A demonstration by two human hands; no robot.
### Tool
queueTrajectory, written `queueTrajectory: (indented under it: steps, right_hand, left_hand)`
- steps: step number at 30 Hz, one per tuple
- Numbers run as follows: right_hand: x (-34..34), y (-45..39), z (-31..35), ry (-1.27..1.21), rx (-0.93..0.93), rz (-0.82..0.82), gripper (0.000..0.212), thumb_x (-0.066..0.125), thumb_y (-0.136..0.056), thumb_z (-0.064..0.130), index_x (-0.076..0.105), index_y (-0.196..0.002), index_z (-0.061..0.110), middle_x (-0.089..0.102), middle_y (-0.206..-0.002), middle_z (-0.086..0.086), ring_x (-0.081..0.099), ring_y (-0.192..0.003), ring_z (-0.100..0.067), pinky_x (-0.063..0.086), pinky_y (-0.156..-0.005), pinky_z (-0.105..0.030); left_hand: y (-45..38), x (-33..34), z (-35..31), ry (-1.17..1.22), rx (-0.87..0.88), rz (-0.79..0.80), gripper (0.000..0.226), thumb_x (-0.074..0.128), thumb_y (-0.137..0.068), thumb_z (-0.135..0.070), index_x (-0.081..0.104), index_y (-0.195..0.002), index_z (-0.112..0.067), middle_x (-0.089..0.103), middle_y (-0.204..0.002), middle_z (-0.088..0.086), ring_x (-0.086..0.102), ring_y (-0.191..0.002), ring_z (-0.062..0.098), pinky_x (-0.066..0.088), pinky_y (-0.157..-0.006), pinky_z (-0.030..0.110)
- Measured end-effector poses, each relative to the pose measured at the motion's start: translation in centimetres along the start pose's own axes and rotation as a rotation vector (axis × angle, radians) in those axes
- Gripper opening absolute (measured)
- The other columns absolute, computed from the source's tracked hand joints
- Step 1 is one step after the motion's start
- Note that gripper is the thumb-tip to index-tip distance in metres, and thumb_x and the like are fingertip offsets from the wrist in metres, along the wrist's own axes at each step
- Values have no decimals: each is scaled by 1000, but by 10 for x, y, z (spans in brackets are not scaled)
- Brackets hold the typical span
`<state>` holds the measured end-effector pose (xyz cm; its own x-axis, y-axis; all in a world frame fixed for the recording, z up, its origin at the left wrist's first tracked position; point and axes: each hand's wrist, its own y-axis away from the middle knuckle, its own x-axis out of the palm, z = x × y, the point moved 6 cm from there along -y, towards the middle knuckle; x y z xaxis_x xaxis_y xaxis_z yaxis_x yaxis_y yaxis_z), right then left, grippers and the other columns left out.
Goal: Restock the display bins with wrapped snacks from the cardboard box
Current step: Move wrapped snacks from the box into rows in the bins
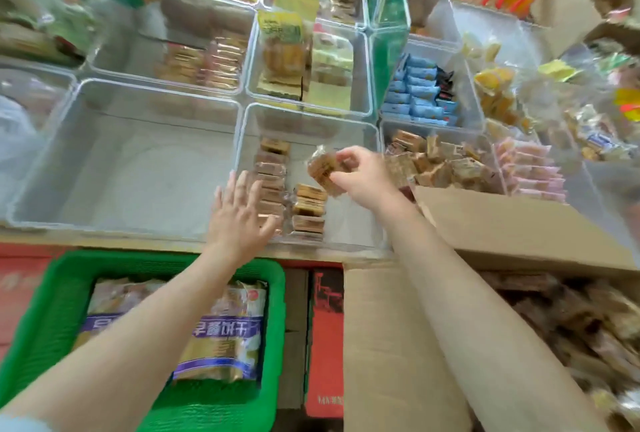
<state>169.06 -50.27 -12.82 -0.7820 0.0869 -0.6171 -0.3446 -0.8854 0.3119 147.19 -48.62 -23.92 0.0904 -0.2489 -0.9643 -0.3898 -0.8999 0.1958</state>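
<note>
Right hand (pixel 363 172) pinches a wrapped snack (pixel 323 168) above the clear bin (pixel 346 241) at frame centre, left hand (pixel 239 213) fingers spread flat steadying stacked rows; best lower it flush against the shorter row.

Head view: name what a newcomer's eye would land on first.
The right hand at centre pinches a brown wrapped snack over a clear plastic bin holding two rows of like snacks. The left hand spreads open at that bin's front-left corner. Bottom left, a bright green plastic basket holds bagged goods.
</note>
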Motion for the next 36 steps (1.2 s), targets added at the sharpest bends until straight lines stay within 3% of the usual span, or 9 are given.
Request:
queueTrajectory:
  steps: [2,8,13,18,21,24,27,31,36]
  right_hand:
    - [20,-31,-8,254,10,-61,35,63,-84,6,60,-115,22,66,-110,-1,62,-100,-22,51,-85,-31]
    - [70,-88,-42,640,33,-153,30,48,-90,-1,53,-106,24,66,-107,-5,56,-106,-29,44,-92,-40]
    - [106,-102,-60,765,40,131,34,47,-91,-1,56,-118,19,65,-116,-10,60,-107,-34,50,-82,-37]
    - [127,-99,-67,901,6,278,37,46,-96,6,55,-130,17,64,-128,-11,59,-118,-31,45,-93,-37]
    - [139,-84,-71,1032,42,317,62,45,-98,8,23,-156,9,35,-156,-20,35,-143,-36,33,-114,-46]
    - [147,-60,-68,1044,90,343,79,49,-101,15,-4,-159,5,2,-166,-22,5,-154,-37,17,-122,-50]
    - [135,-39,-53,967,79,352,64,48,-101,19,21,-157,5,23,-162,-17,23,-149,-33,25,-119,-47]
    - [71,4,-7,710,-28,159,39,41,-101,20,56,-136,12,56,-137,-11,53,-124,-29,34,-109,-45]
    - [-47,123,9,297,-342,-439,23,48,-95,16,71,-96,12,70,-87,0,61,-79,-16,49,-78,-36]
  left_hand:
    - [1,4,-1,-33,17,-8,88,-3,-87,-67,-1,-160,-18,-13,-167,13,-15,-154,27,-1,-125,48]
    - [-1,5,1,-9,44,-60,80,13,-93,-61,6,-160,-18,-1,-168,15,-8,-155,31,8,-124,52]
    - [-3,6,0,5,46,-51,80,20,-92,-60,9,-161,-19,3,-168,14,-7,-155,32,9,-123,54]
    - [-2,5,0,-3,40,-44,78,22,-94,-60,7,-161,-22,1,-168,13,-9,-154,32,8,-123,53]
    - [-2,5,0,-10,44,-17,77,22,-94,-58,4,-161,-23,-2,-168,13,-12,-154,33,6,-123,53]
    - [-2,2,0,-26,30,1,77,17,-92,-57,6,-161,-24,-2,-168,12,-13,-154,32,2,-123,54]
    - [-1,1,1,-27,27,39,80,15,-89,-58,10,-161,-22,0,-169,10,-15,-154,31,-3,-123,55]
    - [7,-9,4,158,-33,16,69,34,-96,-55,30,-155,-18,15,-167,7,-8,-155,26,-8,-124,49]
    - [60,-57,-93,715,127,-107,32,57,-96,-25,62,-126,-13,57,-135,7,43,-132,23,37,-111,46]
